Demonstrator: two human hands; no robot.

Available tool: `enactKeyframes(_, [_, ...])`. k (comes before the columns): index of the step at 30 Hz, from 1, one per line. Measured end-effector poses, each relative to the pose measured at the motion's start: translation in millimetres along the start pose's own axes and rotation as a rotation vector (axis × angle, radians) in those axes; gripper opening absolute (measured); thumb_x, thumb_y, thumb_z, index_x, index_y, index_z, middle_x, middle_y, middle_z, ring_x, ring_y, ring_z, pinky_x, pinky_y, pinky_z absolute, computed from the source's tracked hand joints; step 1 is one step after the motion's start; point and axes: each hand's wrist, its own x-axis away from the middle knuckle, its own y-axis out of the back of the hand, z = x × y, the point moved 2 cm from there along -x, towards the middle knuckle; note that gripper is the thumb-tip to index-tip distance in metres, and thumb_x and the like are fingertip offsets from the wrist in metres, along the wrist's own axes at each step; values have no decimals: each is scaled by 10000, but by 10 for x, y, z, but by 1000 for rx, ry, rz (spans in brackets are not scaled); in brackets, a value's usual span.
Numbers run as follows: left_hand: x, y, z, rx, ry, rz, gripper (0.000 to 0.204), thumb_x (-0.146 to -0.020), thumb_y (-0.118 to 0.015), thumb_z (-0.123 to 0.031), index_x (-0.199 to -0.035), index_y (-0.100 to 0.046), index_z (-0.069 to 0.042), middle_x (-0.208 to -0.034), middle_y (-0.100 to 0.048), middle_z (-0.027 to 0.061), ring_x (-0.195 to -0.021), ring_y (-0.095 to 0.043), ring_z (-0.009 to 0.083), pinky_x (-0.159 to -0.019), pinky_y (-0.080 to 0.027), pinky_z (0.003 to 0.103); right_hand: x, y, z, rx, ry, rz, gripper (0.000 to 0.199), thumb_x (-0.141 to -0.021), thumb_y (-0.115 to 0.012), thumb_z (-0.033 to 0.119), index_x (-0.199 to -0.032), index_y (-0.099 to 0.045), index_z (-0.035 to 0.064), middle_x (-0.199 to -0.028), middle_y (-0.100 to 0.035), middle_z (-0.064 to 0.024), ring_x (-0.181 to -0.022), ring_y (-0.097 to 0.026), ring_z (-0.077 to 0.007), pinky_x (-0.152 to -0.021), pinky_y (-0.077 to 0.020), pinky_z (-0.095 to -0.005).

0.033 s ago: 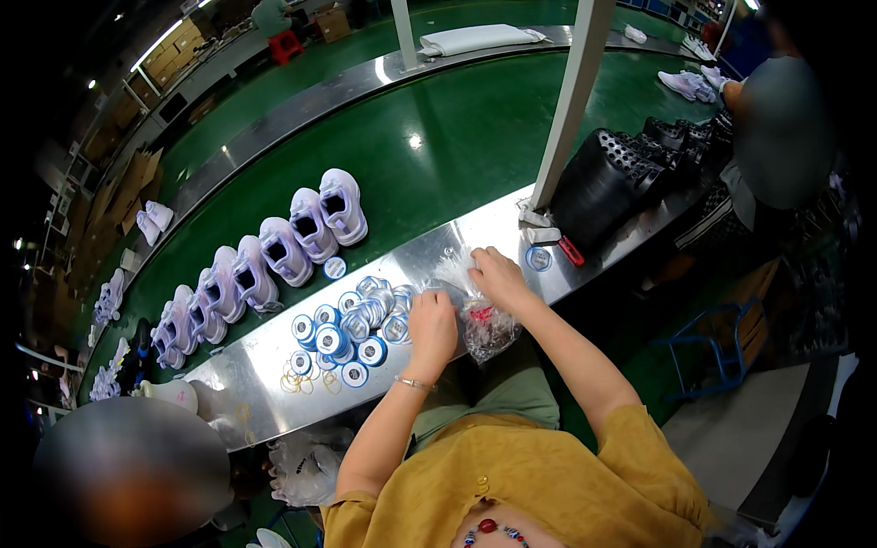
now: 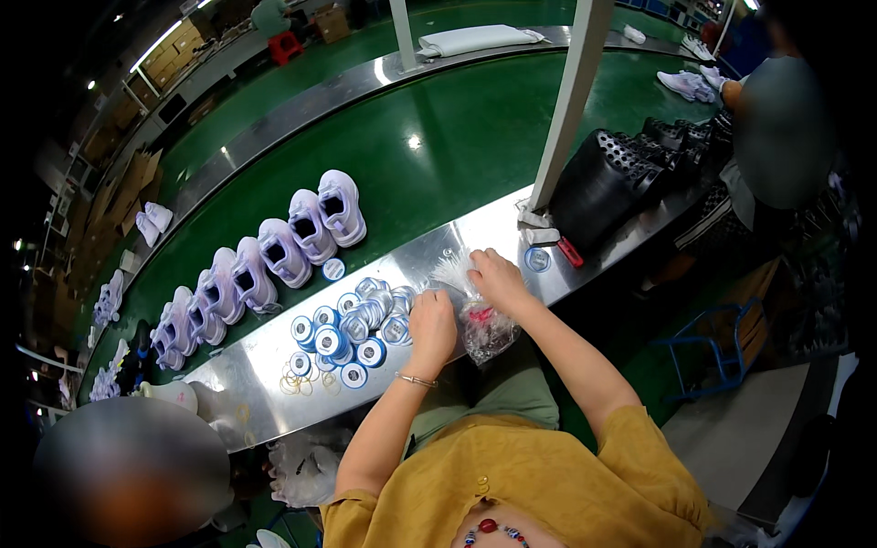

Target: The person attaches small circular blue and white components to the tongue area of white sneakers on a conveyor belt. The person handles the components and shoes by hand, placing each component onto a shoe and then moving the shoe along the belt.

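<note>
At the metal table edge, my left hand [image 2: 432, 321] has its fingers curled together beside the pile of round tags; whatever they pinch is hidden. My right hand [image 2: 498, 281] is closed on the upper part of a clear plastic bag [image 2: 489, 333], which hangs over the edge with something pink-red and dark inside. White, thin strands [image 2: 451, 268] spread out at the bag's top, between my hands. Left of my left hand lie several round blue-and-white tags [image 2: 369, 309], some stacked, others overlapping. Loose tan rubber bands [image 2: 297, 382] rest near them.
A row of white-lilac sneakers [image 2: 257, 265] stands on the green belt [image 2: 438, 151] beyond the table. A white post [image 2: 568, 114] rises at the right, by black perforated shoe-like pieces [image 2: 603, 187] and a red-handled tool [image 2: 570, 252]. People sit on both sides.
</note>
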Motion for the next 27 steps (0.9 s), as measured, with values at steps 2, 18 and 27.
enactKeyframes(2, [-57, -62, 16, -39, 32, 57, 101, -793, -603, -70, -855, -582, 7, -902, -609, 185, -842, -588, 348, -734, -482, 417, 1, 21, -20, 6, 14, -8, 259, -844, -598, 207, -1052, -581, 54, -1008, -596, -171, -908, -597, -388, -778, -485, -455])
enactKeyframes(18, [468, 435, -134, 917, 385, -95, 67, -847, -656, -59, -861, -630, 2, -723, -618, 1, -638, -545, 58, -579, -444, 211, 376, 555, 390, -458, -65, 58, 168, -860, -638, 213, -850, -657, 47, -749, -601, -123, -683, -590, -253, -618, -455, -346])
enactKeyframes(27, [674, 393, -387, 738, 178, -14, 86, -850, -639, -58, -899, -622, 11, -760, -597, 97, -641, -567, 152, -583, -455, 262, 553, 282, 365, -1312, -367, 380, 144, -879, -625, 140, -888, -664, 1, -766, -618, -26, -664, -555, -91, -604, -442, -222])
